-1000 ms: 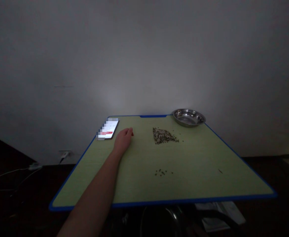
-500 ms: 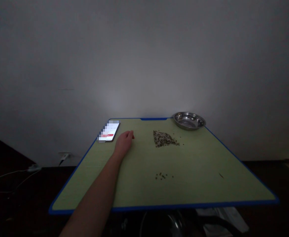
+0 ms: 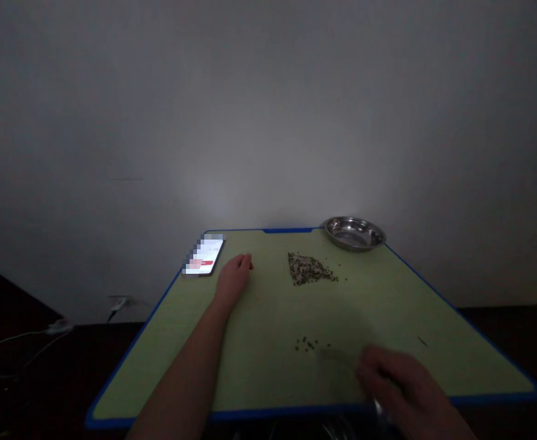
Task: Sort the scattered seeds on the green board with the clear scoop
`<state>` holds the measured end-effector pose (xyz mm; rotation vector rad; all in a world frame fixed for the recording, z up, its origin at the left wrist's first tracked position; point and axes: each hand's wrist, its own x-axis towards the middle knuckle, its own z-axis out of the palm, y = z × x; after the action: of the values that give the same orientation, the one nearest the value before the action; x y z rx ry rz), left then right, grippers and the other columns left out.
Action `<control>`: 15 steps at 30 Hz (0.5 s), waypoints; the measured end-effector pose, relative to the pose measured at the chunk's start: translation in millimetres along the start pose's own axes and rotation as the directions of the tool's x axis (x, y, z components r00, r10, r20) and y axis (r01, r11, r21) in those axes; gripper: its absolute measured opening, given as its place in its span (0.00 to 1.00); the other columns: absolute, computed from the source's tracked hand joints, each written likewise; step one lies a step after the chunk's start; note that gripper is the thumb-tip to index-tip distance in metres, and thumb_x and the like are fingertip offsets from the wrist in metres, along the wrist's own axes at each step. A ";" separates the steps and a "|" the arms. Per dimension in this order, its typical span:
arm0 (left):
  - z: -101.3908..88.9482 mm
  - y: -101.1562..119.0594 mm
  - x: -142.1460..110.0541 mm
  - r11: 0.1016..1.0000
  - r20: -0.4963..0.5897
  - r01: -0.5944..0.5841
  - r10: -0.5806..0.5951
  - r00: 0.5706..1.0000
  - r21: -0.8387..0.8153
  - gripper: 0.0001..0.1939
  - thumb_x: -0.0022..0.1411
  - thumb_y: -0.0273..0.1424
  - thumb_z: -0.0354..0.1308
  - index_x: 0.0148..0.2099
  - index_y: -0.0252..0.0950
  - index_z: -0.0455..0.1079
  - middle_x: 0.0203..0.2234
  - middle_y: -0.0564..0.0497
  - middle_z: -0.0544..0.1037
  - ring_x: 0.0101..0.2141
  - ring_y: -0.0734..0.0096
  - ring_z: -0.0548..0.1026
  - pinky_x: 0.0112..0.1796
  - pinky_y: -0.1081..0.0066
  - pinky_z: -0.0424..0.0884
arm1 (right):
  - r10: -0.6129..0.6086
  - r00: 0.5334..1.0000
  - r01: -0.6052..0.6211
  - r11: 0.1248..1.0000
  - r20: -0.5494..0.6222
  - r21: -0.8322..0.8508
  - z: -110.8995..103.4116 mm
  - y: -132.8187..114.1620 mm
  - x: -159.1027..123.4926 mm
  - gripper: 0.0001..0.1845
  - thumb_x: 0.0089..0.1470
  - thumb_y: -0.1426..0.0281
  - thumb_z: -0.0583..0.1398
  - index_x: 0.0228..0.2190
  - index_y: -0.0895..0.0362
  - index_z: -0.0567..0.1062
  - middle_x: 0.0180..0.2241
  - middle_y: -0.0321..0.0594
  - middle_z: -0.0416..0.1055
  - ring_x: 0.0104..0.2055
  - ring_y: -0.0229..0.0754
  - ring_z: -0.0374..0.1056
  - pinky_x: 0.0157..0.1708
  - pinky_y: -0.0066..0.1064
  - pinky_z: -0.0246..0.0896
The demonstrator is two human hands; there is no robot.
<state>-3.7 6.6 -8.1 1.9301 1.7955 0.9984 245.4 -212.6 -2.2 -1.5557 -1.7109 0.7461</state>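
Note:
My left hand (image 3: 234, 280) rests as a loose fist on the left half of the table, beside the phone; nothing shows in its curled fingers. At the front right, my right hand (image 3: 399, 382) is blurred by motion. Its fingers are closed on a see-through thing (image 3: 330, 370), too smeared to name, which reaches left over the table. Just beyond that thing lies a small group of dark grains (image 3: 307, 344). A larger heap of small dark and pale grains (image 3: 309, 269) spreads across the middle of the table, apart from both hands.
A shiny steel bowl (image 3: 355, 234) stands at the far right corner. The phone (image 3: 208, 256), screen lit, lies at the left edge. A thin dark sliver (image 3: 422, 341) is on the right side. Blue edging rims the green table (image 3: 259, 366), and a wall rises behind.
My right hand has come into view at the front right with the see-through thing. My left hand stays on the table. The whole view has shifted slightly, with the table lower in it.

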 end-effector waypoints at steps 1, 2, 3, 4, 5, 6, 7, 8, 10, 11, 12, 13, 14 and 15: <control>-0.3 -0.2 0.1 1.000 0.000 -0.004 0.004 1.000 -0.003 0.22 0.60 0.42 0.39 0.25 0.36 0.67 0.23 0.50 0.72 0.28 0.67 0.69 0.28 0.70 0.56 | -0.022 0.999 0.021 1.000 -0.023 -0.013 -1.9 -7.9 24.4 0.21 0.58 0.60 0.51 0.19 0.56 0.67 0.19 0.34 0.64 0.24 0.37 0.61 0.25 0.28 0.55; -0.7 -0.5 0.3 1.000 0.002 -0.004 0.004 1.000 -0.006 0.22 0.60 0.42 0.39 0.25 0.36 0.66 0.23 0.50 0.72 0.28 0.67 0.68 0.28 0.70 0.56 | -0.070 0.996 0.067 0.995 -0.053 -0.070 -2.4 -15.8 49.6 0.21 0.57 0.60 0.51 0.17 0.56 0.65 0.17 0.33 0.61 0.23 0.37 0.59 0.24 0.28 0.52; -1.0 -0.8 0.4 1.000 0.005 -0.002 0.002 1.000 -0.015 0.22 0.60 0.43 0.39 0.25 0.36 0.66 0.22 0.51 0.71 0.28 0.67 0.68 0.28 0.70 0.56 | -0.112 0.990 0.100 0.986 -0.087 -0.134 -1.2 -23.5 74.6 0.21 0.56 0.61 0.52 0.16 0.57 0.64 0.16 0.33 0.61 0.22 0.36 0.59 0.23 0.27 0.50; -1.4 -1.2 0.6 1.000 0.007 -0.003 0.003 1.000 -0.021 0.22 0.60 0.43 0.39 0.25 0.36 0.65 0.22 0.51 0.71 0.28 0.67 0.68 0.28 0.70 0.57 | -0.140 0.982 0.112 0.973 -0.131 -0.201 1.6 -30.5 98.0 0.21 0.55 0.62 0.52 0.15 0.57 0.65 0.16 0.33 0.60 0.21 0.35 0.57 0.22 0.27 0.47; -1.8 -1.7 0.8 0.999 0.011 -0.010 0.011 1.000 -0.031 0.22 0.60 0.43 0.39 0.25 0.36 0.65 0.22 0.51 0.71 0.28 0.68 0.68 0.28 0.70 0.57 | -0.141 0.977 0.095 0.960 -0.161 -0.262 5.9 -36.6 119.1 0.21 0.54 0.62 0.52 0.15 0.58 0.66 0.16 0.33 0.61 0.21 0.35 0.57 0.22 0.27 0.45; -2.0 -2.4 1.0 0.999 0.009 -0.011 0.011 1.000 -0.035 0.22 0.60 0.43 0.39 0.25 0.36 0.65 0.22 0.51 0.71 0.28 0.67 0.68 0.28 0.70 0.57 | -0.133 0.976 0.072 0.944 -0.174 -0.322 11.6 -41.6 137.3 0.20 0.54 0.62 0.52 0.16 0.58 0.68 0.16 0.34 0.64 0.21 0.35 0.58 0.22 0.27 0.45; -2.2 -3.1 1.3 0.999 0.015 -0.010 0.010 1.000 -0.034 0.22 0.60 0.43 0.39 0.25 0.36 0.65 0.22 0.51 0.71 0.28 0.67 0.68 0.28 0.70 0.57 | -0.122 0.976 0.044 0.923 -0.183 -0.382 18.2 -45.4 152.3 0.20 0.54 0.62 0.52 0.17 0.58 0.70 0.18 0.36 0.67 0.23 0.36 0.60 0.22 0.27 0.45; -2.3 -4.0 1.6 0.999 0.013 -0.012 0.013 1.000 -0.036 0.22 0.60 0.43 0.39 0.25 0.36 0.65 0.23 0.51 0.71 0.28 0.67 0.68 0.28 0.70 0.57 | -0.100 0.979 0.014 0.903 -0.179 -0.429 25.2 -47.8 164.3 0.19 0.55 0.63 0.52 0.19 0.58 0.72 0.21 0.38 0.70 0.24 0.37 0.62 0.23 0.27 0.46; -2.1 -5.7 2.2 0.999 0.013 -0.011 0.012 1.000 -0.043 0.22 0.60 0.42 0.39 0.25 0.36 0.65 0.23 0.51 0.72 0.28 0.67 0.69 0.29 0.70 0.57 | -0.041 0.990 -0.032 0.865 -0.133 -0.501 38.7 -49.3 180.9 0.19 0.56 0.62 0.51 0.24 0.57 0.76 0.26 0.41 0.74 0.28 0.39 0.67 0.25 0.27 0.50; -1.8 -6.4 2.6 0.999 0.014 -0.006 0.007 1.000 -0.041 0.22 0.60 0.42 0.39 0.25 0.36 0.66 0.23 0.50 0.72 0.28 0.67 0.69 0.29 0.70 0.57 | -0.015 0.993 -0.048 0.848 -0.113 -0.528 44.4 -48.7 186.3 0.19 0.56 0.62 0.51 0.26 0.57 0.77 0.28 0.43 0.75 0.30 0.40 0.68 0.27 0.27 0.52; -1.4 -7.1 2.9 0.999 0.014 -0.002 0.003 1.000 -0.039 0.22 0.60 0.42 0.39 0.25 0.36 0.66 0.23 0.50 0.72 0.28 0.67 0.69 0.29 0.70 0.58 | 0.002 0.994 -0.059 0.837 -0.105 -0.544 48.9 -47.3 190.4 0.19 0.56 0.62 0.51 0.27 0.57 0.77 0.30 0.44 0.76 0.32 0.41 0.69 0.28 0.27 0.54; -0.9 -7.5 3.2 0.999 0.013 0.001 0.000 1.000 -0.037 0.22 0.60 0.42 0.39 0.25 0.36 0.66 0.23 0.50 0.72 0.28 0.67 0.69 0.29 0.70 0.58 | 0.014 0.995 -0.067 0.828 -0.100 -0.556 52.2 -45.5 193.5 0.19 0.56 0.62 0.51 0.28 0.57 0.78 0.31 0.45 0.76 0.33 0.42 0.70 0.29 0.28 0.55; -0.4 -7.8 3.4 0.999 0.013 0.001 0.000 1.000 -0.035 0.22 0.60 0.42 0.39 0.25 0.36 0.66 0.23 0.50 0.72 0.28 0.67 0.69 0.29 0.70 0.58 | 0.019 0.995 -0.073 0.822 -0.100 -0.565 54.2 -43.3 195.9 0.18 0.56 0.62 0.51 0.29 0.57 0.78 0.32 0.46 0.76 0.34 0.43 0.71 0.30 0.29 0.56; 0.0 -7.8 3.5 0.999 0.014 -0.001 0.001 1.000 -0.034 0.22 0.61 0.42 0.39 0.25 0.36 0.66 0.23 0.50 0.72 0.28 0.67 0.69 0.29 0.70 0.58 | 0.023 0.994 -0.078 0.817 -0.102 -0.571 55.0 -40.8 197.6 0.18 0.56 0.63 0.51 0.30 0.57 0.78 0.32 0.47 0.76 0.35 0.44 0.71 0.31 0.30 0.57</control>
<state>-9.6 11.2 -12.2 1.9137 1.7589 1.0068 169.7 -19.0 20.5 -2.0049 -1.9379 0.1627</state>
